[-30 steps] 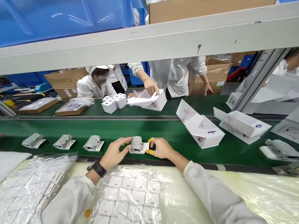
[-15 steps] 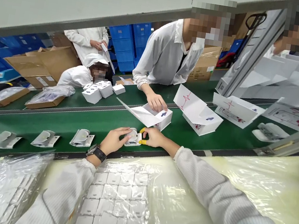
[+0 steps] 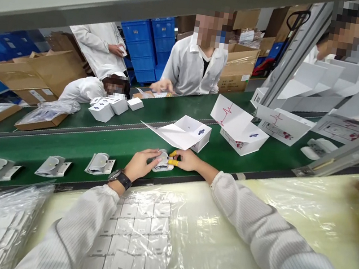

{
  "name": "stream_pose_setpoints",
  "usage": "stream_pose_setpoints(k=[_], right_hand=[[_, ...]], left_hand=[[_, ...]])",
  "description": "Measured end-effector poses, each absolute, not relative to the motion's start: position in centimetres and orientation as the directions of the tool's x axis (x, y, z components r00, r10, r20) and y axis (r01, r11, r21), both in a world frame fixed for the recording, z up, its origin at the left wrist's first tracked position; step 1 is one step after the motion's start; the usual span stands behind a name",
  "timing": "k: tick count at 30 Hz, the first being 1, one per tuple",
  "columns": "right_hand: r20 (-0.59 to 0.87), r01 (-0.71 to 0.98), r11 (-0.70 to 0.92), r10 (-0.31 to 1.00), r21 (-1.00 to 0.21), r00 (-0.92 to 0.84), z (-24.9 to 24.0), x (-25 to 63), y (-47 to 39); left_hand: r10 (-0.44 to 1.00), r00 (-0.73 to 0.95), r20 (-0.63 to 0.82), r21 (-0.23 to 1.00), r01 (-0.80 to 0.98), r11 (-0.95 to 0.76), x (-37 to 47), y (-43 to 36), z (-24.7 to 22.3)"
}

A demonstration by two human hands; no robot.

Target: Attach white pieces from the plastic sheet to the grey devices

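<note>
Two hands are flanking one folded grey cuff [image 3: 162, 162] beside the conveyor belt's [image 3: 81, 153] near edge. The left hand [image 3: 139, 164] is touching its left side, thumb parted from fingers; the right hand [image 3: 189, 160] is touching its right side, yellow-tipped thumb and forefinger slightly spread. Whether either is pinching is remaining unclear.

Both hands [image 3: 164, 161] together, fingers bent.
</note>
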State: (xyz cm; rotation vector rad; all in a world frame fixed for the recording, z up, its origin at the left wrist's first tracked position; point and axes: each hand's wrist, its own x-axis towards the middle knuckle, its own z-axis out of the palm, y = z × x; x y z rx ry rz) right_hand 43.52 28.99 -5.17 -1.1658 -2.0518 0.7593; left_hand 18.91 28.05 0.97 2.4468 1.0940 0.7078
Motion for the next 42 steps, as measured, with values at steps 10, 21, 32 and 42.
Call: stream_pose_setpoints(k=[10,21,32,42], right_hand=[[0.119,0.707,0.234,0.971,-0.667,-0.210,-3.0,45.2,27.9],[0.221,0.356,0.572,0.706,-0.739,-0.673,6.0,36.0,9.6],[0.029,0.522,0.566,0.695,-0.639,-0.719,2.2,29.3,7.0],[-0.059,0.500,0.529,0.645,-0.686,-0.762,4.2,29.3,7.6]], left_hand=[[0.729,0.646,0.226,0.471,0.583,-0.662,20.8,27.6,2.5],[0.774,0.632,0.027,0.749,0.501,-0.434,5.7,12.0,7.7],[0.706,0.707,-0.033,0.471,0.634,-0.613,5.6,9.0,2.9],[0.720,0.690,-0.068,0.477,0.657,-0.584,5.3,8.8,2.3]])
